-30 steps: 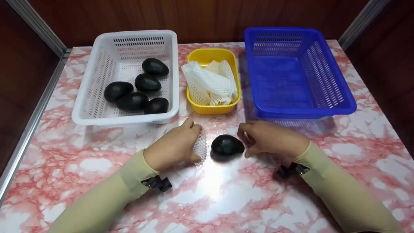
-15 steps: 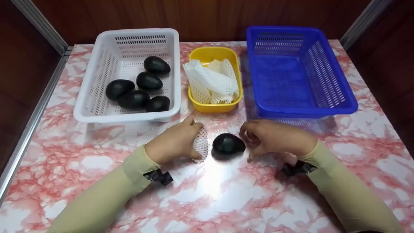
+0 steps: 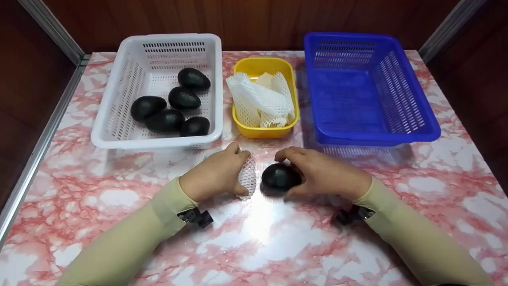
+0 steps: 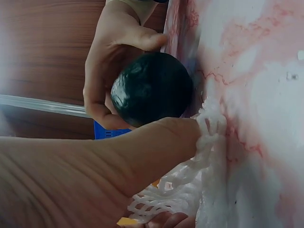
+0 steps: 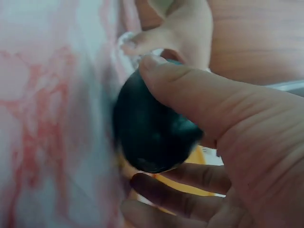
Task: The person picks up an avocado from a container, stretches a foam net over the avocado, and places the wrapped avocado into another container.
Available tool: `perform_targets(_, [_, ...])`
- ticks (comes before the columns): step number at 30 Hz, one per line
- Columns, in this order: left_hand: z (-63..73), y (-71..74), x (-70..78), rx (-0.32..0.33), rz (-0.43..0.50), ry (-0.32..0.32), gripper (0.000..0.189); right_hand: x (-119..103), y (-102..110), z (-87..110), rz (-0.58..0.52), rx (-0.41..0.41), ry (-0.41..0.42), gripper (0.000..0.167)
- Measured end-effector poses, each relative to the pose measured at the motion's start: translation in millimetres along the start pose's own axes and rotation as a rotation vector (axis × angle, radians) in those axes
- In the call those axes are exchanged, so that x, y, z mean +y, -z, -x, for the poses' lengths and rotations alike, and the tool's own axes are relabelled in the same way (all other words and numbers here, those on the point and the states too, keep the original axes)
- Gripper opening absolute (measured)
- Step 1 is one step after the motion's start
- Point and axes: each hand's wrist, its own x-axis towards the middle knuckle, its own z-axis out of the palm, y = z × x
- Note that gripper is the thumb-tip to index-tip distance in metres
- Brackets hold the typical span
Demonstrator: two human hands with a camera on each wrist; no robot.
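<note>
Now the right hand (image 3: pixel 327 172), apart from the dark fruit (image 3: pixel 277 177) a moment ago, curves its thumb and fingers round it, so it seems secured beside the white net (image 3: pixel 248 180) that the left hand (image 3: pixel 214 172) holds, thumb and fingers apart. Fruit and net are on a pink-and-white marbled table (image 3: pixel 254 258), with brown wood-look panels (image 3: pixel 258 24) behind

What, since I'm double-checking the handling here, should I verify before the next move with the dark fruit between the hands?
1. Left grip holding the foam net: ok.
2. Right grip curled round the dark fruit: ok.
3. Right hold firm enough to lift: cannot tell; the pictures show no pressure.
4. Net's mouth wide enough for the fruit: cannot tell.
5. Fruit inside the net: not ok; the head view shows it beside the net.
6. More nets in view: ok, in the yellow bin.
</note>
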Motion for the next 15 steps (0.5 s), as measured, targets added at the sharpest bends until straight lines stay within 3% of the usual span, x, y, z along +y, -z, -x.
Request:
perform_targets(7, [-0.9,-0.9,-0.1,-0.004,-0.006,-0.010,0.088,2,-7,-2.2,0.004,0.046,0.043,0.077])
perform_targets(15, [-0.9,-0.7,-0.9,0.006,0.001,-0.007,0.094,-4,-17,-11.8,0.062,0.206,0.075,0.079])
